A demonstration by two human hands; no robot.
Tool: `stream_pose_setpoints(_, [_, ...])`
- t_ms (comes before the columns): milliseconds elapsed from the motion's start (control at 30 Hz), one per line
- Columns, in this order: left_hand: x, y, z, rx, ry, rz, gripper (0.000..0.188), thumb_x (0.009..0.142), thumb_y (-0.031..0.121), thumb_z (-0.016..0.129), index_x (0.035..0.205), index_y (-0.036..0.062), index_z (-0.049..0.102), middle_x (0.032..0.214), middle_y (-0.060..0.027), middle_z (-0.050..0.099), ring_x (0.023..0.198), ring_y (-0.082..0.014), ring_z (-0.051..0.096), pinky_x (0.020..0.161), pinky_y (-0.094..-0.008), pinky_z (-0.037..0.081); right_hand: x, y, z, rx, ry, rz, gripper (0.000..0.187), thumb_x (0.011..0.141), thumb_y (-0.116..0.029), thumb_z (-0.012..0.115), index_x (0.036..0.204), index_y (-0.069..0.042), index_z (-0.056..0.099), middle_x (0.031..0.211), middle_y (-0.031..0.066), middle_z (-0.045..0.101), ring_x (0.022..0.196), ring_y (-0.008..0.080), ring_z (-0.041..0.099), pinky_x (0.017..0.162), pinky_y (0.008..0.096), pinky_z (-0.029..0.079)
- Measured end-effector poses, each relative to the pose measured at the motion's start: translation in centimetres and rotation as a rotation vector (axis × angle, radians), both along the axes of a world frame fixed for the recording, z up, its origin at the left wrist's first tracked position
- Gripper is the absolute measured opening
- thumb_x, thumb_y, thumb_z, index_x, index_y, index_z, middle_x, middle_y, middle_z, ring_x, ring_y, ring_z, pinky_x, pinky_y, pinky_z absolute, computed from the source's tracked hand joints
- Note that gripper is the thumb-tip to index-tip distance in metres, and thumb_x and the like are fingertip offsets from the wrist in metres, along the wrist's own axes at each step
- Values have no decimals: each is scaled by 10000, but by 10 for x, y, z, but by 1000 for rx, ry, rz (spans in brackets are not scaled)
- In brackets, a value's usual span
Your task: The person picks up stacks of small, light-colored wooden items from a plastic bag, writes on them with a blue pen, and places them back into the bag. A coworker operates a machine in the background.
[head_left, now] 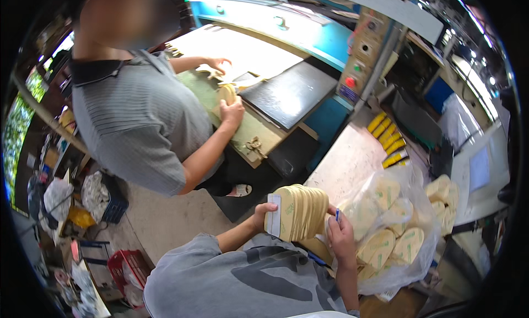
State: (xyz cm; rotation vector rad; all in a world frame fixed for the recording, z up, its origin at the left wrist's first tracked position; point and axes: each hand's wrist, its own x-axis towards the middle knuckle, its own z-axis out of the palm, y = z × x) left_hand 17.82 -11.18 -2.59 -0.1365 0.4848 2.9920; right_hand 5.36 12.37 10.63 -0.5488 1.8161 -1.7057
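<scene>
In front of my body I hold a thick stack of pale yellow insoles, on edge, with their flat faces toward the left. My left hand is closed on the left end of the stack, and its thumb presses a white paper slip against the first insole. At the right end of the stack is my right hand, its fingers closed around a slim blue pen. Whether those fingers also grip the stack is hidden. Just right of that hand, a clear plastic bag holds more insoles with green print.
A co-worker stands at the left, handling pale pieces over a green-topped bench with a black board. A control panel rises behind. Yellow-and-black boxes lie on the pale table. A red basket sits lower left.
</scene>
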Motion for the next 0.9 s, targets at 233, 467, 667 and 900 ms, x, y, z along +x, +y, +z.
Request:
stream_pose_setpoints(233, [5,19,10,121,82,24,656,913,369,663,1455,20,538,1348,-209,670,1172,-365,694,1019,-509,568,3,-2,-13,-125,-264,32,258,1106,-178,492,1258,-8,613,807,-12,591,639,61,518,562,232,415])
stream_pose_setpoints(467, [0,24,56,-10,-22,153,630,972,403,638,1487,63,510,1396,-178,641,1254,-335,652,1115,-492,492,16,-10,21,83,720,-176,339,1005,-115,591,1309,32,608,1140,140,639,1003,228,635,844,363,519])
stream_pose_setpoints(667, [-25,51,92,-34,-203,342,602,1023,465,595,1482,91,489,1388,-137,626,1292,-304,606,1136,-491,455,49,-27,26,95,995,-137,288,886,-96,778,1117,-27,622,1074,169,636,948,344,653,787,426,534])
stream_pose_setpoints(900, [-31,66,112,-32,-200,359,593,1037,499,567,1475,108,480,1370,-112,624,1264,-269,603,1112,-474,460,45,-28,6,45,965,-131,328,839,-72,817,1108,-52,631,1027,151,659,889,363,680,718,437,560])
